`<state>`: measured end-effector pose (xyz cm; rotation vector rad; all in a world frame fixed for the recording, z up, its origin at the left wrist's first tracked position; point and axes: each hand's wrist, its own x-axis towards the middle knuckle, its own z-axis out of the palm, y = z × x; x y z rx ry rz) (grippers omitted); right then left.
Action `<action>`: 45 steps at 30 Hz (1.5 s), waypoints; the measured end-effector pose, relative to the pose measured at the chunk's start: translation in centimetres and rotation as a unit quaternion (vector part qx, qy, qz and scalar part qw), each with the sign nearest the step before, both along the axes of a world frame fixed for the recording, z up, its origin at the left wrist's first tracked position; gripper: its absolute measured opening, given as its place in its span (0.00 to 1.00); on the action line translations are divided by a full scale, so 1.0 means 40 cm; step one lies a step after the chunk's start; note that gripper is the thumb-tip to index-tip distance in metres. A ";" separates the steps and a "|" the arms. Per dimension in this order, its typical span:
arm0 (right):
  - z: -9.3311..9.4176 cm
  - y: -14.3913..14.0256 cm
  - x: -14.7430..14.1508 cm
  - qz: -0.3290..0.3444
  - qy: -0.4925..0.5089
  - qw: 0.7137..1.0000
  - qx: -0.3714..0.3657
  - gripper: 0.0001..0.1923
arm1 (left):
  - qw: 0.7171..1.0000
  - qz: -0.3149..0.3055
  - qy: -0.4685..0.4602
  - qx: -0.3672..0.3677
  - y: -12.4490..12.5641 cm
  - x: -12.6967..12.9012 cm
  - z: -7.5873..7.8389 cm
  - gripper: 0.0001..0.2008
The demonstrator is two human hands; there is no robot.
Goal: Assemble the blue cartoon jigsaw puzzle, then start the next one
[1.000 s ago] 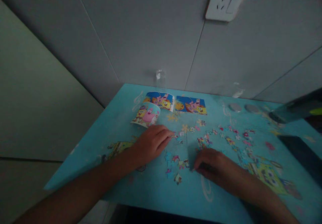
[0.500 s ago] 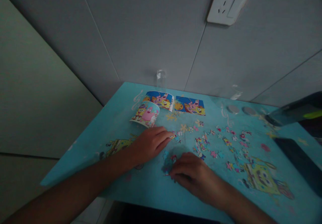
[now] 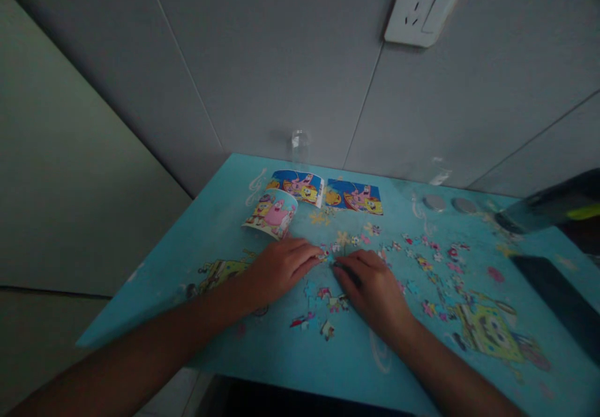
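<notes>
My left hand rests on the blue cartoon-printed table. Its fingers are pressed together on a small jigsaw piece beyond the printed figure. Just to the right, my right hand is closed, thumb and fingertips meeting at a jigsaw piece by the left fingertips. Whether those two pieces touch cannot be made out. Between the forearms lies a loose group of jigsaw pieces. Several more jigsaw pieces are scattered to the right of my right hand.
Behind the hands lie a curled picture card, a second bent card and a flat card. A clear container stands by the wall. Two round lids, a dark bottle and a dark flat slab are at right.
My right hand has moved away from the near group of pieces, up and forward to the left fingertips. That near group is now uncovered. The left hand has barely shifted.
</notes>
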<state>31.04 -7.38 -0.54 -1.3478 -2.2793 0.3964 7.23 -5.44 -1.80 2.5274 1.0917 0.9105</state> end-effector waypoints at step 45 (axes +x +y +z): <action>0.002 -0.013 -0.004 0.081 -0.066 0.994 0.020 0.15 | 0.989 -0.001 0.139 0.047 0.019 0.020 -0.007 0.09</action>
